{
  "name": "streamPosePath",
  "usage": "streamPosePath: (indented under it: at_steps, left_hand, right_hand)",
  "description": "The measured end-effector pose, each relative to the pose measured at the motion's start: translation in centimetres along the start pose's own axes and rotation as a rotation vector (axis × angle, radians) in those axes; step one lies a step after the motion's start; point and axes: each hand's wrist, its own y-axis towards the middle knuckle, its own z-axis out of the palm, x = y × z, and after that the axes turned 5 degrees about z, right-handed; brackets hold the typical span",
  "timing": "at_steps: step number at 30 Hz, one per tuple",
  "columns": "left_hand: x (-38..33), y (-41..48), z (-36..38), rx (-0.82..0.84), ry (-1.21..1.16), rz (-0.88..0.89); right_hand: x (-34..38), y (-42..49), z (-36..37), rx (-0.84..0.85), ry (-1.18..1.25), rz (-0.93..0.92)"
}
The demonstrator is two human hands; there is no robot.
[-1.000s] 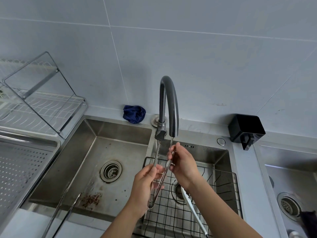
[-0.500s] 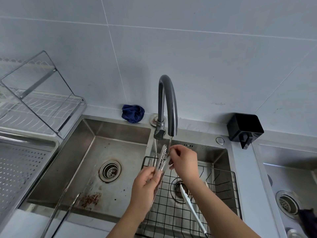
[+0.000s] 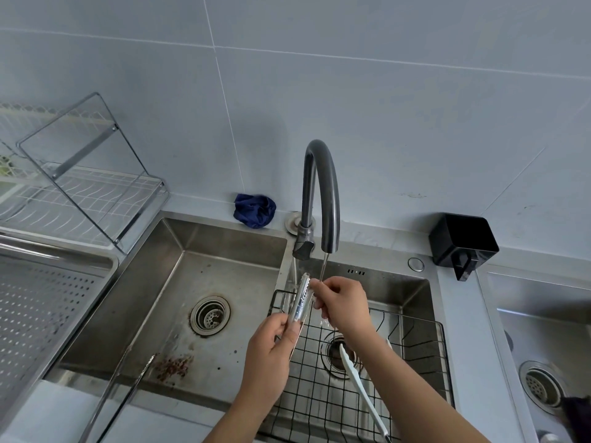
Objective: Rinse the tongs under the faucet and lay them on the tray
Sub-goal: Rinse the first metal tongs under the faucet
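At 6 o'clock in the view, two bare forearms enter from the near edge and converge over the right-hand sink basin point(image 3: 412, 292). A white-handled utensil point(image 3: 361, 385) lies on the black wire rack point(image 3: 323, 398) inside that basin, below the right forearm. A second pair of metal tongs point(image 3: 128, 378) leans across the near rim of the left basin point(image 3: 153, 302) at 8 o'clock.

The left hand point(image 3: 271, 356) is closed around the handle end of the tongs point(image 3: 300, 300), fingers wrapped, thumb on top. The tongs extend from this hand toward 12 o'clock, arms pressed nearly together, scalloped tips uppermost. The right hand point(image 3: 342, 306) sits just beside the tongs at their 3 o'clock side, fingers curled, fingertips point(image 3: 315, 284) touching the tip section. Whether it pinches or only rubs the metal cannot be determined.

A thin water stream point(image 3: 324, 266) falls from the faucet point(image 3: 321, 193) spout and meets the right hand's fingertips, beside the tong tips.

A perforated tray point(image 3: 38, 311) lies at 9 o'clock, well apart from the tongs, with a wire dish rack point(image 3: 83, 187) behind it. On the bench along the tiled wall are a crumpled blue cloth point(image 3: 254, 211) at 12 o'clock and a black holder point(image 3: 462, 241) at 2 o'clock.
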Motion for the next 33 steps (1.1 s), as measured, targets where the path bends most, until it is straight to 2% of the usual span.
streamPosePath:
  at_steps: [3,6,8,11,14,17,20,23,26,31,33]
  left_hand:
    - [0.0,0.1,0.0,0.009,0.025,0.016]
    - [0.2,0.0,0.1,0.013,0.061,0.015]
    - [0.3,-0.1,0.1,0.01,0.049,0.006]
    - [0.4,-0.3,0.3,0.02,0.027,0.011]
    - [0.4,-0.2,0.6,0.034,-0.024,0.005]
    - [0.3,0.4,0.6,0.023,-0.079,-0.018]
    - [0.4,1.2,0.4,-0.01,-0.163,-0.052]
    - [0.4,2.2,0.9,-0.038,-0.243,-0.128]
    - [0.4,3.6,1.7,-0.054,-0.251,-0.171]
    - [0.0,4.6,2.1,-0.087,-0.381,-0.228]
    - [0.0,4.5,2.2,-0.071,-0.437,-0.267]
  right_hand:
    - [-0.3,-0.1,0.5,-0.064,-0.084,-0.02]
    - [-0.8,-0.6,1.0,0.028,0.085,0.045]
    - [-0.8,-0.6,1.1,0.035,0.121,0.021]
    - [-0.5,-0.3,1.0,-0.07,-0.019,-0.043]
    - [-0.4,0.2,1.0,-0.094,-0.028,0.009]
    - [-0.7,0.0,1.0,0.059,0.216,0.119]
    - [-1.3,-0.8,1.0,0.209,0.248,0.142]
    - [-0.7,-0.2,0.4,0.117,0.23,0.104]
    - [0.3,0.4,-0.2,-0.002,0.188,-0.029]
    - [0.8,0.3,-0.4,0.117,0.093,-0.036]
    - [1.4,0.5,-0.5,0.211,0.2,0.017]
